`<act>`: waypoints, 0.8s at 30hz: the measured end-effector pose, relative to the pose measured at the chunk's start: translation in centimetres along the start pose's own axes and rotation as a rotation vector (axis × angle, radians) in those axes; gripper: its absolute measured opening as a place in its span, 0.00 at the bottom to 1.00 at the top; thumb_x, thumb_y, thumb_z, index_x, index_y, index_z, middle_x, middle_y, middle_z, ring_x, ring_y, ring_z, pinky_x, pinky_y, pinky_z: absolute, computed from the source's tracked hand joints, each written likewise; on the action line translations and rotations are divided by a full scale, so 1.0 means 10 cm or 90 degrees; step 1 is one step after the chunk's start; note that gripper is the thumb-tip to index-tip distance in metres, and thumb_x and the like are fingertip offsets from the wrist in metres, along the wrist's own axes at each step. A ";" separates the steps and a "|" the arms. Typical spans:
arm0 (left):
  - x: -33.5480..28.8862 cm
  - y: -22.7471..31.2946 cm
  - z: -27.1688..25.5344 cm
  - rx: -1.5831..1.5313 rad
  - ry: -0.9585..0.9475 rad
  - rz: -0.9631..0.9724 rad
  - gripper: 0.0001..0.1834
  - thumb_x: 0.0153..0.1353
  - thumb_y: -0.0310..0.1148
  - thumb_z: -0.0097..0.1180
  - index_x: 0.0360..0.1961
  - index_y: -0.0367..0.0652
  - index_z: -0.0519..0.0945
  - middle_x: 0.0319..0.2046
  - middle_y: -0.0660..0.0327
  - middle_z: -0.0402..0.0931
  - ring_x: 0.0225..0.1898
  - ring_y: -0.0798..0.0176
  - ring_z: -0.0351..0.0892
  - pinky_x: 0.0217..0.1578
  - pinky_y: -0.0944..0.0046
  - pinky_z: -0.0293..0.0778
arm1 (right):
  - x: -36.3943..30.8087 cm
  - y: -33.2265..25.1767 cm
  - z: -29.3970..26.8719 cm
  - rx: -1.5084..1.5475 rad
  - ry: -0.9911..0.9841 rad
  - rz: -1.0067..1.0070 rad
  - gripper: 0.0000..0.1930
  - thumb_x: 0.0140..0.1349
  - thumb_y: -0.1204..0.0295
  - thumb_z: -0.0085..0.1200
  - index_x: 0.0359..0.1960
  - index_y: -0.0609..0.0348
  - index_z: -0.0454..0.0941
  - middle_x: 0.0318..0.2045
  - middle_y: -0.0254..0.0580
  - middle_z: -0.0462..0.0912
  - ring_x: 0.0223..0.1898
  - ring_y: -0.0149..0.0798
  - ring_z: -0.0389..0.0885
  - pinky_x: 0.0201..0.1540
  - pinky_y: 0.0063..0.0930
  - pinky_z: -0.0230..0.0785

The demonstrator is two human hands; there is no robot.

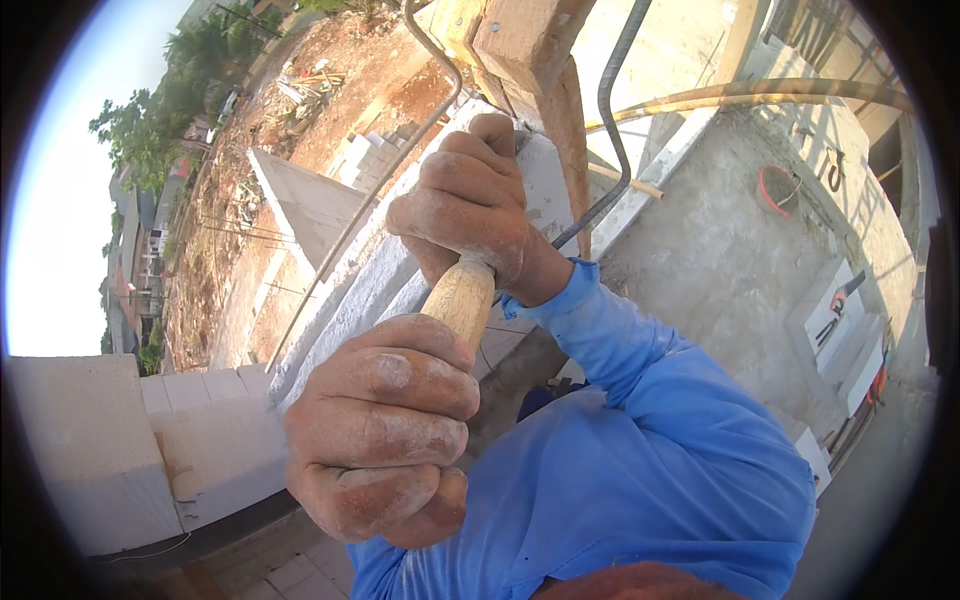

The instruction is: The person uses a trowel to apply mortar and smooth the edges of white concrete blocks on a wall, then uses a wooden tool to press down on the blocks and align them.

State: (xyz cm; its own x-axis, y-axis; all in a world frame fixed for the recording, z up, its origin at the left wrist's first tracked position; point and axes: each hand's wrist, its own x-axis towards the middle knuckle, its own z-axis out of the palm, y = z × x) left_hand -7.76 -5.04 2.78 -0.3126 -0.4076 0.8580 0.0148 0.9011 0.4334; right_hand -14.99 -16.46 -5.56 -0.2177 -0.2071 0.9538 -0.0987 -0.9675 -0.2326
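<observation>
A pale wooden handle (462,305) runs between my two hands in the middle of the view. My left hand (385,425), dusty with white powder, is closed around its lower part. Higher up, my right hand (468,200) is clenched in a fist at the handle's other end. Whatever the handle belongs to is hidden by my fingers, so the kind of tool does not show. Beneath both hands runs the rough, white-dusted top of a block wall (335,325). Blue sleeves cover my arms.
Bent steel bars (612,95) rise beside wooden posts (530,40) just beyond my right hand. Pale blocks (215,440) form a wall at left. On the concrete floor (720,250) at right are a red-rimmed bucket (777,190) and blocks with tools on them (835,310).
</observation>
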 end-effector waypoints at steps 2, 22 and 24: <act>-0.04 0.01 -0.07 -0.014 0.053 -0.064 0.09 0.51 0.22 0.58 0.29 0.44 0.69 0.27 0.57 0.75 0.26 0.55 0.78 0.29 0.50 0.76 | 0.00 0.05 0.04 -0.020 -0.045 0.020 0.06 0.41 0.71 0.59 0.20 0.48 0.73 0.20 0.27 0.65 0.24 0.32 0.67 0.38 0.31 0.49; 0.01 -0.04 -0.56 -0.142 0.225 -0.077 0.09 0.50 0.27 0.47 0.34 0.43 0.77 0.30 0.58 0.76 0.36 0.57 0.75 0.46 0.47 0.70 | 0.27 0.00 0.26 -0.060 -0.130 -0.001 0.06 0.43 0.73 0.60 0.22 0.47 0.75 0.20 0.29 0.70 0.25 0.34 0.69 0.35 0.30 0.52; 0.02 -0.05 -0.47 -0.132 0.175 -0.083 0.09 0.52 0.28 0.48 0.34 0.42 0.76 0.30 0.58 0.76 0.35 0.57 0.75 0.46 0.47 0.70 | 0.19 0.03 0.23 -0.066 -0.106 0.008 0.05 0.43 0.73 0.59 0.23 0.47 0.76 0.20 0.29 0.70 0.24 0.34 0.70 0.35 0.30 0.52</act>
State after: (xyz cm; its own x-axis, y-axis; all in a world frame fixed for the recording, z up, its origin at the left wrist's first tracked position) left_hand -3.38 -6.30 4.04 -0.0579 -0.5671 0.8216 0.1924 0.8013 0.5665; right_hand -13.16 -17.46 -3.35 -0.0573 -0.2479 0.9671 -0.1989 -0.9464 -0.2543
